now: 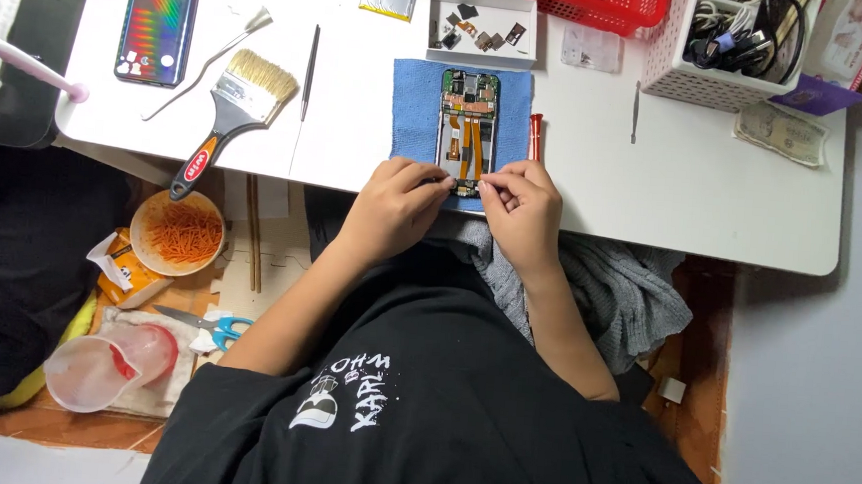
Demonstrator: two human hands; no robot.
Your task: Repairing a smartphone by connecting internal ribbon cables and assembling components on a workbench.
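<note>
An opened phone (468,130), its back removed, is laid on a blue cloth (414,111); circuit boards and orange ribbon cables are exposed. Its lower edge is pinched between the fingertips of the left hand (393,205) and right hand (521,210). Whatever is gripped there is hidden by the fingers.

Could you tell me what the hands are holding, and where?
Both hands, left hand and right hand, pinch the near end of the opened phone on the blue cloth.
</note>
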